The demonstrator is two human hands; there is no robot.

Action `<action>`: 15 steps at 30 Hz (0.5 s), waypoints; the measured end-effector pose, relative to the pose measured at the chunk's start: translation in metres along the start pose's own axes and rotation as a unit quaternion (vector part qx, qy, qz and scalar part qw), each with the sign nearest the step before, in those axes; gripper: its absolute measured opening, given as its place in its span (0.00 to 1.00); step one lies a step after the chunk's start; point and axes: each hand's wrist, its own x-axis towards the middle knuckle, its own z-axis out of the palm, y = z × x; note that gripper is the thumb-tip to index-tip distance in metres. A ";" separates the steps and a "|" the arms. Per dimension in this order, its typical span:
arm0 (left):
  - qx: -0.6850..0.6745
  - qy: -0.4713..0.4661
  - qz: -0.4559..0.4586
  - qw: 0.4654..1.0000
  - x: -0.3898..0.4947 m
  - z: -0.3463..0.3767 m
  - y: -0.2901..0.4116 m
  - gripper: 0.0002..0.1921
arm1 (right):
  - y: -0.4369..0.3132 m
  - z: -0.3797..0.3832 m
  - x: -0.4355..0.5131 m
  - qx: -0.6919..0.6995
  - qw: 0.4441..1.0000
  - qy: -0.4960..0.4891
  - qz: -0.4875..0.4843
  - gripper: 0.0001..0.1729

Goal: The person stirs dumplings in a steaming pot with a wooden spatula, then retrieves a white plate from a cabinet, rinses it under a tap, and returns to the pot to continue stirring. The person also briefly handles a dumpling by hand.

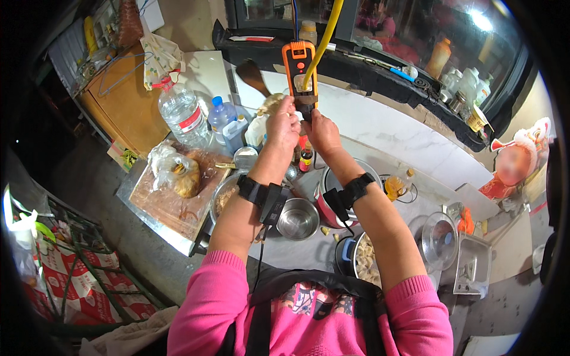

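Note:
An orange and black power strip (pixel 301 66) hangs upright before the window ledge, a yellow cable (pixel 327 40) plugged into its face. My left hand (pixel 285 124) has its fingers curled against the strip's lower left edge. On the other side, my right hand (pixel 324 133) grips around its dark lower end. What lies between the fingertips is partly hidden. Just behind my left hand a brown spatula blade (pixel 252 74) sticks up, beside a pale object (pixel 271 104) I cannot identify. Under my forearms stand a steel pot (pixel 298 219) and a red and white cooker (pixel 328 209), partly covered by my right arm.
At left, a wooden cutting board (pixel 171 204) bears a plastic-wrapped item (pixel 185 178). Large water bottles (pixel 180 109) and jugs (pixel 256 129) stand behind. A pot of dumpling-like pieces (pixel 366 258) sits by my right forearm. A glass lid (pixel 438 240) and steel sink (pixel 473 262) lie right.

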 end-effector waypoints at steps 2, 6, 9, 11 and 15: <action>0.030 0.038 0.128 0.991 0.000 -0.008 0.001 0.08 | -0.001 -0.002 0.000 0.001 1.000 0.022 -0.001 0.16; 0.099 -0.063 0.153 0.981 0.009 -0.024 0.000 0.13 | -0.006 -0.013 -0.001 0.001 1.000 0.020 -0.004 0.20; 0.117 -0.118 0.074 0.983 0.021 -0.037 0.001 0.17 | -0.010 -0.024 0.000 0.000 1.000 -0.012 -0.011 0.22; 0.088 -0.146 -0.006 0.985 0.028 -0.047 0.003 0.17 | -0.009 -0.030 0.002 -0.019 0.998 -0.053 -0.033 0.21; 0.072 -0.258 -0.077 0.960 0.041 -0.061 0.002 0.19 | 0.002 -0.029 0.011 0.050 0.992 -0.111 -0.043 0.23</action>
